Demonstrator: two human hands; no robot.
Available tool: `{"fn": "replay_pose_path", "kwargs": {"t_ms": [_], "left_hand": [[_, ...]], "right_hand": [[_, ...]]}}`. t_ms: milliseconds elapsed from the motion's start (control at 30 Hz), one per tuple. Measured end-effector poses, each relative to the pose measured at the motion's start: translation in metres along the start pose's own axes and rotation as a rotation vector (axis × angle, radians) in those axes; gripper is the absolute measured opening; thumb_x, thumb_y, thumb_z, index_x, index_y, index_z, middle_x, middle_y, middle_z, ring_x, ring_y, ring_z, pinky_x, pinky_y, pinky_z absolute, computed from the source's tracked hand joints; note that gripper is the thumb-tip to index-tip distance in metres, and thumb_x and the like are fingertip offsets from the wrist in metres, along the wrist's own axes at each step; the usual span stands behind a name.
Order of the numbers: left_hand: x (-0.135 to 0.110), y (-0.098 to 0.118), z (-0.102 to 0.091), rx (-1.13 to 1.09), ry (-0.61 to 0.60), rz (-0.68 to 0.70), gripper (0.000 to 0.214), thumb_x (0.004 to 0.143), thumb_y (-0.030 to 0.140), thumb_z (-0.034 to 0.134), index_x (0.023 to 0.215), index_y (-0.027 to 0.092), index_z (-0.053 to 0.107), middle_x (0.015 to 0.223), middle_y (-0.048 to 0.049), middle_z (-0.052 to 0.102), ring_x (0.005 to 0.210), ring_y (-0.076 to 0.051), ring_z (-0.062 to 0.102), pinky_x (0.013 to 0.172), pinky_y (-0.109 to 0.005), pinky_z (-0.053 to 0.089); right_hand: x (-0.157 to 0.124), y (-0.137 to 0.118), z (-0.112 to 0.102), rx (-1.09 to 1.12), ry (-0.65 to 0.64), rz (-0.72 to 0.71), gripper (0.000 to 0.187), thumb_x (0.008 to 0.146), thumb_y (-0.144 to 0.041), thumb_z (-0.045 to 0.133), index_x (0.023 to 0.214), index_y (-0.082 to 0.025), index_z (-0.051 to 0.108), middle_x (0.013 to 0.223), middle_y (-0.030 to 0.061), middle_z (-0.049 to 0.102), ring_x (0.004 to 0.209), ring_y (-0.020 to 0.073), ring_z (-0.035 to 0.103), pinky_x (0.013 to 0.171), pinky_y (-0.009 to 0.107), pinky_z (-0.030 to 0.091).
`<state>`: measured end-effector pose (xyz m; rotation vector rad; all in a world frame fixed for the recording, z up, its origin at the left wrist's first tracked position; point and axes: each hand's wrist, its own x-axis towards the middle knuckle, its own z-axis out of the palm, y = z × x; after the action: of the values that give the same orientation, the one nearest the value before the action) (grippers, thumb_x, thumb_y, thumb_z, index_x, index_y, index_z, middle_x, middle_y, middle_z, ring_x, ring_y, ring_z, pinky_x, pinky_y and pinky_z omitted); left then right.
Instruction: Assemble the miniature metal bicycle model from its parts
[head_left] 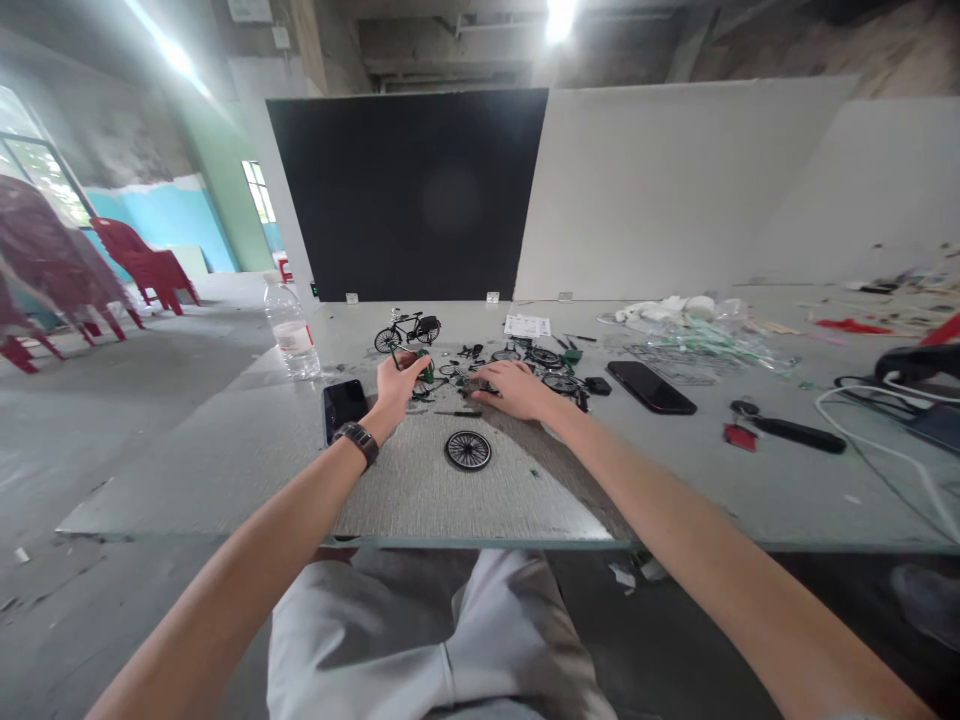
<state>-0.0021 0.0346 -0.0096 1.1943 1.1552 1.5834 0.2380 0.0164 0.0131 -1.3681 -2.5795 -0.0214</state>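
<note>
My left hand (400,388) pinches a small green model part (426,370) above a grey textured mat (420,490). My right hand (510,390) lies palm down, its fingertips among small dark parts (476,386), and I cannot tell whether it grips one. A finished black model bicycle (409,330) stands just beyond my left hand. A loose spoked wheel (468,450) lies on the mat below my hands. Several other small wheels (561,383) lie scattered near my right hand. A black phone (345,408) sits to the left of my left wrist.
A water bottle (291,335) stands at the left, and a second phone (651,387) lies to the right. Beyond are a paper sheet (526,325), plastic sprues (697,350), a black tool handle (799,434), a white cable (870,430) and red chairs (142,262).
</note>
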Motion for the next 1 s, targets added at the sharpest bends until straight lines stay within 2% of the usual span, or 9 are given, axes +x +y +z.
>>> {"fn": "replay_pose_path", "kwargs": {"t_ms": [200,433,600,833,1000], "left_hand": [[0.001,-0.001,0.000,-0.003,-0.001,0.015,0.026,0.068,0.036,0.081,0.077,0.015,0.067,0.078,-0.0063,0.070,0.072,-0.017,0.064,0.063,-0.028,0.053],[0.001,-0.001,0.001,0.003,0.007,0.024,0.025,0.068,0.035,0.081,0.075,0.016,0.066,0.076,-0.0052,0.069,0.070,-0.017,0.064,0.062,-0.027,0.052],[0.000,0.002,0.001,-0.024,0.031,-0.002,0.024,0.068,0.033,0.081,0.077,0.016,0.067,0.077,-0.0042,0.068,0.069,-0.016,0.063,0.063,-0.027,0.050],[0.000,0.004,0.000,-0.052,0.062,-0.009,0.024,0.068,0.031,0.081,0.079,0.016,0.068,0.079,-0.0041,0.069,0.072,-0.015,0.063,0.062,-0.025,0.049],[0.000,0.004,0.000,-0.024,0.058,-0.004,0.025,0.068,0.033,0.082,0.079,0.016,0.068,0.078,-0.0043,0.069,0.071,-0.016,0.063,0.063,-0.026,0.050]], "right_hand": [[0.005,-0.008,0.006,0.002,-0.016,-0.019,0.039,0.099,-0.045,0.048,0.124,-0.024,0.068,0.136,0.0129,0.063,0.130,0.0355,0.051,0.105,0.054,0.033],[0.003,-0.005,0.003,-0.040,0.025,-0.042,0.039,0.100,-0.045,0.046,0.120,-0.023,0.072,0.129,0.0131,0.067,0.121,0.0333,0.058,0.100,0.049,0.039],[0.003,-0.006,-0.001,-0.032,0.040,-0.023,0.043,0.100,-0.046,0.046,0.120,-0.019,0.072,0.126,0.0160,0.068,0.117,0.0360,0.058,0.093,0.050,0.044],[0.001,-0.003,-0.001,-0.101,0.041,0.007,0.038,0.100,-0.042,0.047,0.115,-0.018,0.073,0.119,0.0147,0.070,0.111,0.0345,0.058,0.091,0.048,0.044],[0.000,-0.014,-0.003,-0.028,0.075,-0.107,0.038,0.098,-0.048,0.051,0.110,-0.021,0.074,0.117,0.0137,0.069,0.111,0.0324,0.058,0.093,0.045,0.043]]}}
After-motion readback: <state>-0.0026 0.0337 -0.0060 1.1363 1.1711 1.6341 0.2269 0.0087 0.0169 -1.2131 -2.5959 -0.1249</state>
